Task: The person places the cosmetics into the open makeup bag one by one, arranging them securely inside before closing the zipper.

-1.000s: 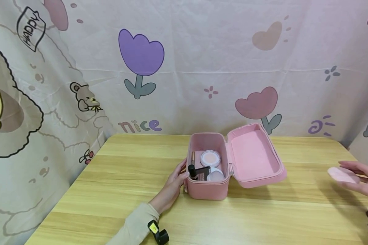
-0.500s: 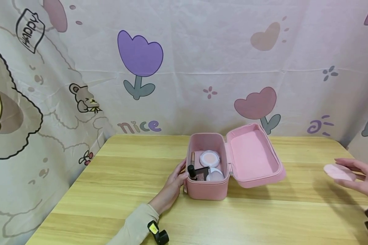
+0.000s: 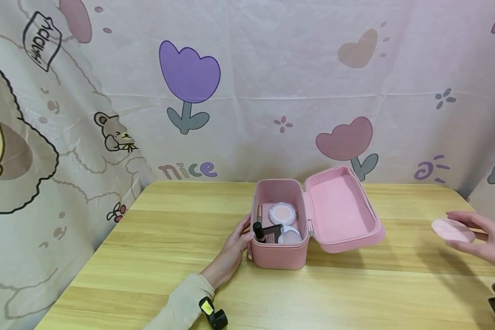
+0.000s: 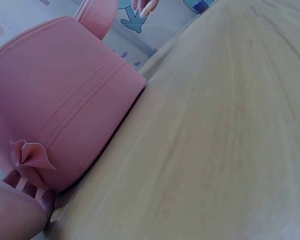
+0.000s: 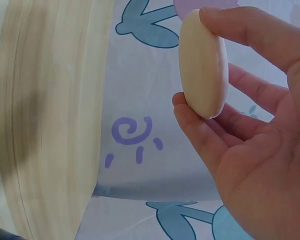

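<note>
A pink makeup case (image 3: pixel 278 256) stands open on the table, its lid (image 3: pixel 340 208) swung out to the right. Inside lie a round compact (image 3: pixel 283 214), a slim brown-capped tube (image 3: pixel 259 213), a black-capped bottle (image 3: pixel 258 231), a dark box (image 3: pixel 271 234) and a round pale item (image 3: pixel 290 235). My left hand (image 3: pixel 230 256) rests against the case's left wall, fingers beside the small bow tab (image 4: pixel 32 155). My right hand (image 5: pixel 260 115) pinches a pale pink oval makeup puff (image 5: pixel 204 65) between thumb and fingers, above the table at the far right.
The wooden table (image 3: pixel 169 215) reaches back to a printed cloth backdrop (image 3: pixel 264 55). Another printed cloth (image 3: pixel 78 183) borders its left side. Dark wrist cameras show on the left wrist (image 3: pixel 212 314) and at the right frame edge.
My right hand has moved a little left with the puff, toward the case. The left hand and the case have stayed in place.
</note>
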`<state>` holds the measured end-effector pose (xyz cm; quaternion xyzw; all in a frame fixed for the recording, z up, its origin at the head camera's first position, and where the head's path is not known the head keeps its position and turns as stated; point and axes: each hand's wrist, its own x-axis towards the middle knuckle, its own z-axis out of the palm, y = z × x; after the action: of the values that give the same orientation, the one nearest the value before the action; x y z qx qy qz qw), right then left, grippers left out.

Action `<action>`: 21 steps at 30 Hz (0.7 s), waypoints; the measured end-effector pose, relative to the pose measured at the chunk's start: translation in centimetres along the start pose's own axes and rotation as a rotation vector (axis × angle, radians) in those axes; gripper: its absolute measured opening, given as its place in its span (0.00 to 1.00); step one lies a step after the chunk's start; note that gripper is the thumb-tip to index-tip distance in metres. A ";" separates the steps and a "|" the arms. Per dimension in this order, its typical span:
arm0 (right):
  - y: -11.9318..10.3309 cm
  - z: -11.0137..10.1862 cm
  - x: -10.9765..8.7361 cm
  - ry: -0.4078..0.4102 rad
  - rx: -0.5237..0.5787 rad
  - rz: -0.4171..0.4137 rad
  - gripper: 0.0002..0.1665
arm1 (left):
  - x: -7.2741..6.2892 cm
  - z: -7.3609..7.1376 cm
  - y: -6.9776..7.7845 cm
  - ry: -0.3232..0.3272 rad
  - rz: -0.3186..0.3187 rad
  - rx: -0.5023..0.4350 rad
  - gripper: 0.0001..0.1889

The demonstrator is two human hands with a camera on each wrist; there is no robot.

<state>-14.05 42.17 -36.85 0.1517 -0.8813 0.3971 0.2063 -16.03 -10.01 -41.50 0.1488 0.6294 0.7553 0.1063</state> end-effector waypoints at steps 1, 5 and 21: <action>0.1 0.0 0.0 -0.003 0.001 0.004 0.50 | 0.0 0.0 0.0 0.000 -0.001 -0.001 0.38; 0.3 0.3 0.0 -0.007 -0.043 0.028 0.49 | -0.1 0.0 0.0 -0.004 0.000 0.001 0.37; -2.9 0.9 0.7 0.020 0.093 -0.168 0.52 | 0.0 -0.2 -0.1 -0.007 0.002 0.008 0.38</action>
<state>-13.57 39.54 -35.21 0.2304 -0.8440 0.4206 0.2403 -16.12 -10.16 -41.58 0.1525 0.6320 0.7523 0.1068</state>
